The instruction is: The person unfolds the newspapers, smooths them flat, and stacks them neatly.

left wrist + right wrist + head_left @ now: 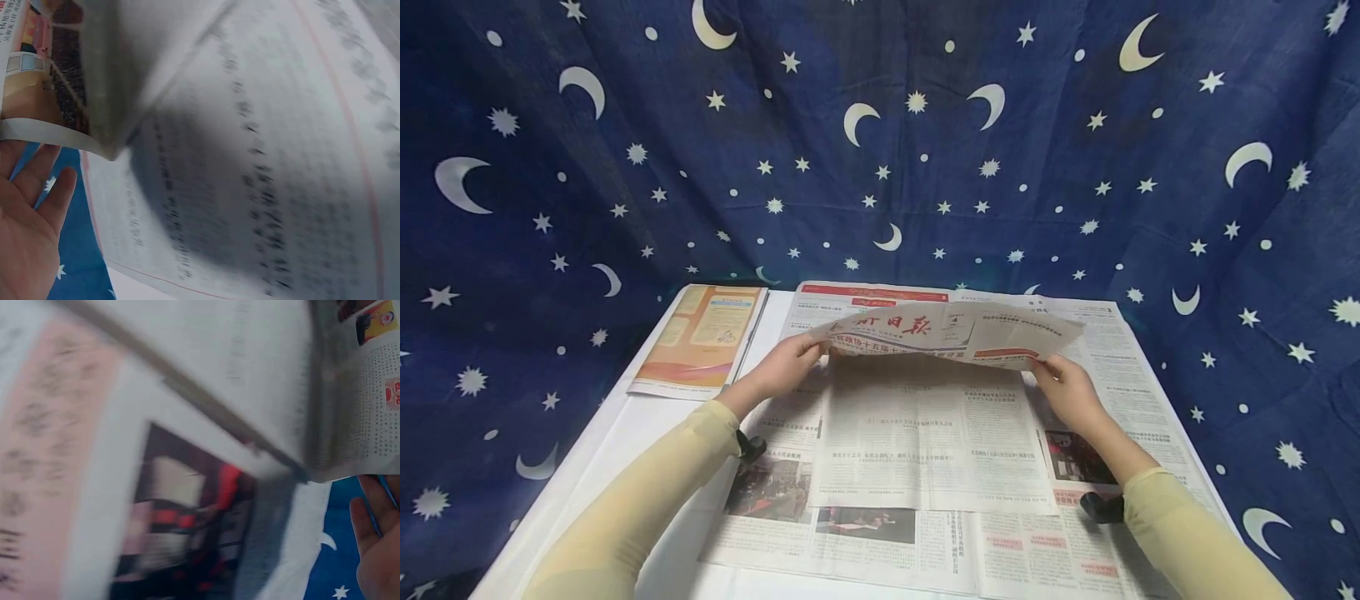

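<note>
Both hands hold a newspaper with a red masthead by its two sides. Its upper part is raised and bowed, and the lower part slopes toward the front over other newspaper sheets. My left hand grips the left edge; in the left wrist view its fingers go behind the sheet. The opposite edge is pinched by my right hand, whose fingers show at the page's lower border in the right wrist view. Beneath lies a wide spread newspaper with photos and pink headline boxes.
An orange and white booklet or folded paper lies at the table's back left. The white table shows along the left side and front. Behind it hangs a dark blue curtain with moons and stars.
</note>
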### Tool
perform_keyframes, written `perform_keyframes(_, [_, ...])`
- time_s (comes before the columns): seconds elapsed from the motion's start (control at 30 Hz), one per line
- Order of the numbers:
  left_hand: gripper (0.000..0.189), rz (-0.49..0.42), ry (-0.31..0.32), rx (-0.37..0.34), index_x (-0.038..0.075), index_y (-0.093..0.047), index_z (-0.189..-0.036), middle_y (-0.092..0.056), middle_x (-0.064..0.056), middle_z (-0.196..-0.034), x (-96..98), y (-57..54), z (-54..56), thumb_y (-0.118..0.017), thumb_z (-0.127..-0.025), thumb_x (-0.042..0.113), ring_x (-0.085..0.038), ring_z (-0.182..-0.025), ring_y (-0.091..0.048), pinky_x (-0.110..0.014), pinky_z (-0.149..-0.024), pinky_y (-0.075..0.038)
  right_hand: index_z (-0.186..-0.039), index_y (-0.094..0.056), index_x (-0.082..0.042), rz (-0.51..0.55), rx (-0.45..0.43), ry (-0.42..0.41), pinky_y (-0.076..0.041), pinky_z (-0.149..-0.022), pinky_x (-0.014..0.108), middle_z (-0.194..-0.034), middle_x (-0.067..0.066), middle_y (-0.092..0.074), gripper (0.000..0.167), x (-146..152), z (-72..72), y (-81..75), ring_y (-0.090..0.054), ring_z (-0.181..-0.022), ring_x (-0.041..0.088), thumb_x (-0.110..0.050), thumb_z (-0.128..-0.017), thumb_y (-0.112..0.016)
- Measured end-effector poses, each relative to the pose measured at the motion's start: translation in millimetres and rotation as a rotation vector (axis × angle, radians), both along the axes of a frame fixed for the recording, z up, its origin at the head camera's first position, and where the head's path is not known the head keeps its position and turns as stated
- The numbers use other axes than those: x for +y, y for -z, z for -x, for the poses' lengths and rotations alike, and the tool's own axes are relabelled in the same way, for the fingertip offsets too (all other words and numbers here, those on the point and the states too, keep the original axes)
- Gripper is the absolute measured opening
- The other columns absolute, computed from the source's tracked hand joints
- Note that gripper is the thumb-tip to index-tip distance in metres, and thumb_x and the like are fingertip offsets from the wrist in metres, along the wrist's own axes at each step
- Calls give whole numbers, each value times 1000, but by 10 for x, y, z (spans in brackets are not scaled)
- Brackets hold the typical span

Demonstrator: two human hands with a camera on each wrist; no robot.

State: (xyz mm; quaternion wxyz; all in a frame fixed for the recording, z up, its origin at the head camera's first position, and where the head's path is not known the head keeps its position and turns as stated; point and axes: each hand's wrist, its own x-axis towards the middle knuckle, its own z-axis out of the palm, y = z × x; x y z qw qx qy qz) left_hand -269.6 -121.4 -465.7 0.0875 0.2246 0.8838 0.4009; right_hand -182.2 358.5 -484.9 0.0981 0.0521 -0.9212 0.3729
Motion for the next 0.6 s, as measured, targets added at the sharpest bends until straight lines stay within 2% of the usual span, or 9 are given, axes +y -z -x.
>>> perform_keyframes(0.1, [44, -88, -24, -9, 13, -58, -146, -60, -9, -143, 39, -75, 37, -42, -112, 35, -27, -115, -61, -50, -97, -52, -145, -57, -10, 63, -22, 38, -43, -104, 66, -139, 19, -61, 50, -31, 43, -118, -54, -131, 45, -44, -109, -46])
perform_keyframes(0.13, [43, -113, -27, -6, 13, -57, -146, -60, -9, -143, 52, -95, 52, -42, -112, 35, -25, -121, -60, -50, -102, -50, -144, -57, -9, 83, -29, 46, -45, -102, 65, -138, 20, -62, 52, -42, 58, -155, -56, -128, 44, -45, -109, -46])
perform_keyframes(0.2, [44, -162, -38, -13, 13, -56, -147, -61, -9, -142, 81, -133, 75, -42, -112, 35, -27, -122, -61, -48, -100, -53, -142, -58, -7, 111, -33, 63, -49, -99, 61, -133, 21, -64, 54, -57, 92, -219, -60, -123, 42, -46, -109, -45])
perform_keyframes(0.33, [45, -226, -85, -34, 13, -55, -147, -63, -10, -137, 136, -174, 130, -43, -111, 36, -28, -122, -63, -44, -96, -56, -139, -60, -4, 125, -31, 89, -57, -83, 42, -122, 21, -69, 55, -87, 157, -318, -66, -105, 33, -47, -109, -44])
perform_keyframes(0.47, [42, -250, -138, -34, 11, -59, -140, -67, -12, -125, 186, -163, 212, -44, -111, 36, -26, -109, -67, -44, -89, -59, -139, -59, -2, 141, -47, 101, -57, -72, 31, -114, 20, -70, 55, -113, 229, -354, -67, -91, 23, -45, -109, -45])
perform_keyframes(0.6, [37, -264, -178, -17, 10, -61, -135, -68, -11, -118, 230, -122, 298, -46, -111, 34, -24, -99, -65, -44, -85, -57, -137, -60, 0, 166, -66, 115, -59, -69, 32, -110, 19, -69, 53, -132, 304, -349, -65, -83, 20, -43, -109, -47])
